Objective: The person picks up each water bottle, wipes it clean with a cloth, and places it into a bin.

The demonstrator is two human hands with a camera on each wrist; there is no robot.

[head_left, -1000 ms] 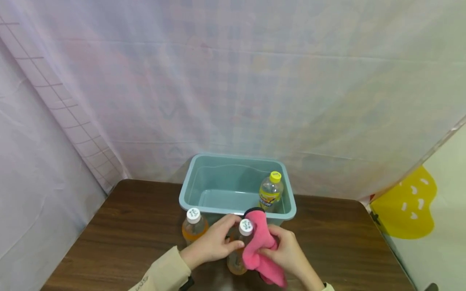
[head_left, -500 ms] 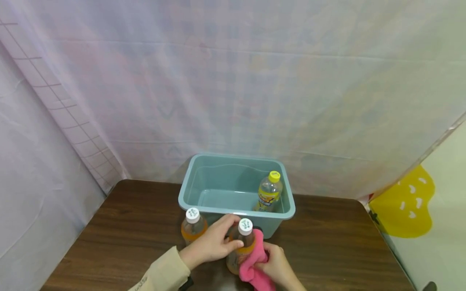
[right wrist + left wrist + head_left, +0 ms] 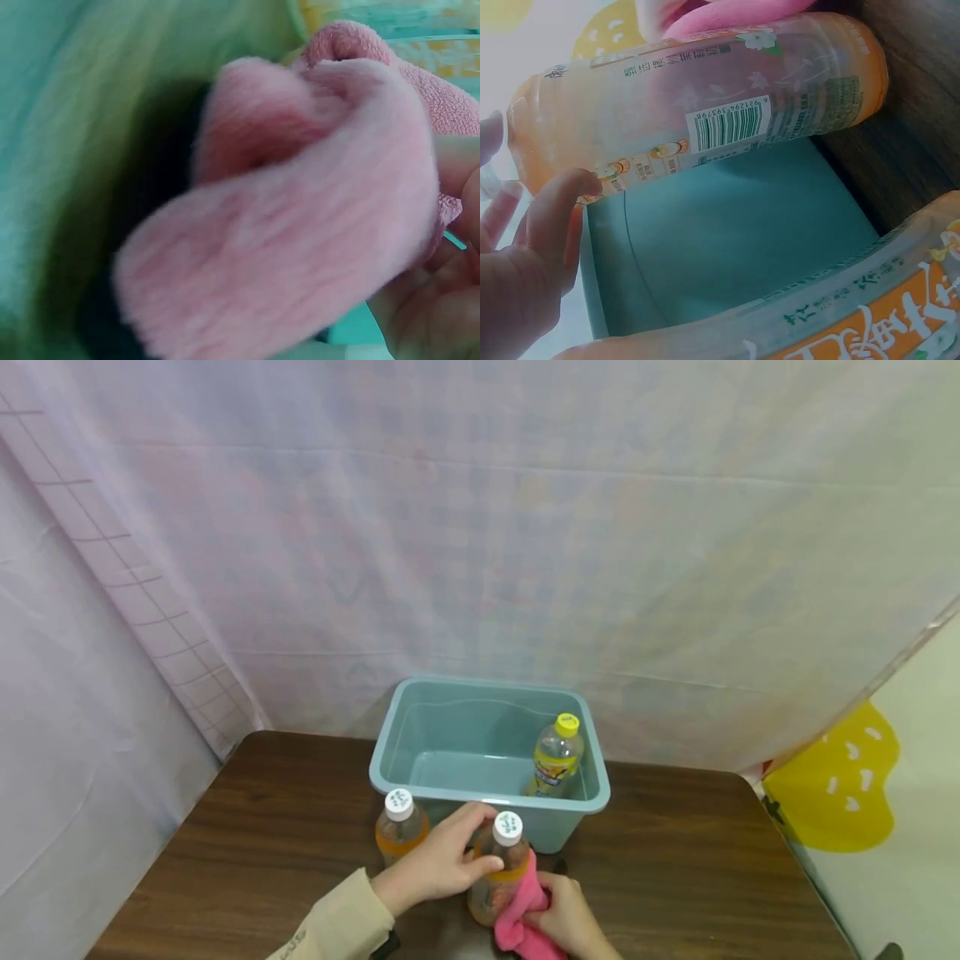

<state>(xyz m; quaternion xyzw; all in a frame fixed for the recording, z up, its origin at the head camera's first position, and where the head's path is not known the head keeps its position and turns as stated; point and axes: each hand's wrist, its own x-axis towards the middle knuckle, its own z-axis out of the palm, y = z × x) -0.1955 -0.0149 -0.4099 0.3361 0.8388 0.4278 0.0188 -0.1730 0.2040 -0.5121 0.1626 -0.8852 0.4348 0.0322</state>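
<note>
A clear drink bottle [image 3: 487, 897] with a white cap and orange label stands upright on the table. My left hand [image 3: 438, 864] grips it around the shoulder, below the cap; in the left wrist view the fingers [image 3: 559, 217] curl at the bottle's upper end. My right hand [image 3: 567, 914] holds a bunched pink cloth [image 3: 521, 914] against the bottle's right side. In the right wrist view the folded cloth [image 3: 300, 232] covers most of the scene and hides part of that hand. Left of my left hand stands a second white-capped bottle [image 3: 400, 837].
Behind the bottles sits a blue-green plastic bin [image 3: 382, 760] on the dark wooden table [image 3: 697, 860]. Inside its right end stands a yellow-capped bottle [image 3: 557, 764]. A pale curtain [image 3: 480, 543] hangs behind. A yellow shape [image 3: 840, 793] lies to the far right.
My right hand and the pink cloth have moved down along the bottle's right side, from near its cap toward its lower part. The left hand keeps its grip in place.
</note>
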